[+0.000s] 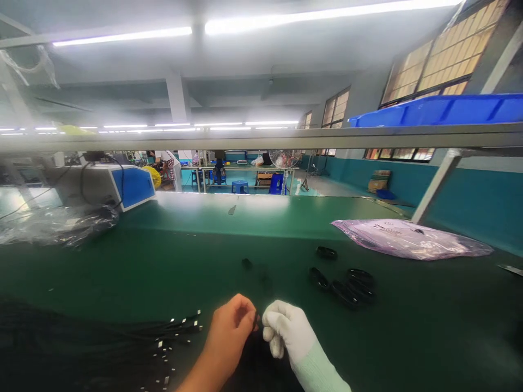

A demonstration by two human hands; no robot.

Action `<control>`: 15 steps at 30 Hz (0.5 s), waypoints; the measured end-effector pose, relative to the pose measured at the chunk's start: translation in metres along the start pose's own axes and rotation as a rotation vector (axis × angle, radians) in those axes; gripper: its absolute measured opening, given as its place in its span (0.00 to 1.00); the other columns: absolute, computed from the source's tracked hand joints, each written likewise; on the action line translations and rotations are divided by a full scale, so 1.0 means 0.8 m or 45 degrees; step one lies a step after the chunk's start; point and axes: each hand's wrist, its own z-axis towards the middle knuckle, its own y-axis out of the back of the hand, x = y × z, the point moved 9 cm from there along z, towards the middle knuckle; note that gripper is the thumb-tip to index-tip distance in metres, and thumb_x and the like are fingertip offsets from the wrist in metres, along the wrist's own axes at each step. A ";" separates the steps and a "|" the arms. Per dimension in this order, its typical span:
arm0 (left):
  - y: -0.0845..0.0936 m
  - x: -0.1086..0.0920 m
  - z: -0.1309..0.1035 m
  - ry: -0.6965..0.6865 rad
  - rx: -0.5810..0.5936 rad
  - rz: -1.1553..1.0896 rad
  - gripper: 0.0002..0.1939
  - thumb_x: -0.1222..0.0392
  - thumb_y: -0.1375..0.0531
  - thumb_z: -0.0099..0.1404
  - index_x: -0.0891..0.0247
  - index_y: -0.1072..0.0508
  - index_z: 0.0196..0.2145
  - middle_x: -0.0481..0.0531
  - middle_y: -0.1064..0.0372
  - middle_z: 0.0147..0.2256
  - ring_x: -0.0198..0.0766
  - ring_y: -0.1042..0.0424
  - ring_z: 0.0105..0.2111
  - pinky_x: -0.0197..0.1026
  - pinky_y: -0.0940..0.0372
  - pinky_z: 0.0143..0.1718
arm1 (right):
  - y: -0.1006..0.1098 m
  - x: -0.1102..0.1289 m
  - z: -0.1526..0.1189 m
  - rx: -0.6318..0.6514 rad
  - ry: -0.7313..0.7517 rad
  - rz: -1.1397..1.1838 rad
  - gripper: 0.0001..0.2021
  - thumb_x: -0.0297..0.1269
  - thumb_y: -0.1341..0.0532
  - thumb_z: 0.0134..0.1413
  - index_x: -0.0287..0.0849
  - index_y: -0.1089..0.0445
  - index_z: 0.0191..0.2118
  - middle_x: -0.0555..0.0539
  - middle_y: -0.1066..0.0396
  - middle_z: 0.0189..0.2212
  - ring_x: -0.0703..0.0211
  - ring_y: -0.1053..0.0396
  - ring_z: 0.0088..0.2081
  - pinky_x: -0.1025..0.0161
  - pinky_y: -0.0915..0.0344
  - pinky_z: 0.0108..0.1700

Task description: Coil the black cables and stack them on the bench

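Both hands (pixel 257 326) pinch black cable (pixel 256 322).

Both hands meet over the green counter (pixel 122 261): the bare left hand (pixel 229 324) and gloved right hand (pixel 286 329) pinch a thin black cable (pixel 256 321) between them. Beyond the cable lie black coils (pixel 345 283); left of it, a cable bundle (pixel 122 337).

Just one head cam here, looking forward and slightly down across the green bench (pixel 261 256), hands close at the bottom edge, workshop stretching far behind.
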 end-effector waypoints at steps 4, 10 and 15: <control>0.003 -0.018 -0.006 -0.140 -0.045 0.241 0.08 0.61 0.49 0.62 0.61 0.33 0.28 0.48 0.34 0.28 0.37 0.36 0.29 0.37 0.43 0.31 | -0.007 -0.004 0.001 0.053 0.065 0.073 0.13 0.44 0.43 0.47 0.38 0.37 0.24 0.50 0.33 0.18 0.70 0.43 0.13 0.71 0.51 0.15; -0.009 -0.013 -0.010 -0.065 -0.021 0.120 0.07 0.59 0.51 0.62 0.60 0.40 0.27 0.46 0.39 0.26 0.36 0.40 0.27 0.37 0.45 0.29 | -0.014 0.010 -0.005 0.067 0.160 0.165 0.09 0.37 0.44 0.46 0.38 0.39 0.22 0.53 0.37 0.16 0.72 0.47 0.13 0.71 0.52 0.17; -0.012 0.013 0.005 0.065 0.057 -0.147 0.08 0.55 0.54 0.61 0.60 0.43 0.27 0.45 0.43 0.24 0.34 0.40 0.26 0.36 0.40 0.29 | -0.019 0.014 -0.011 0.079 0.161 0.139 0.10 0.42 0.43 0.45 0.40 0.41 0.23 0.53 0.36 0.17 0.72 0.48 0.13 0.70 0.54 0.16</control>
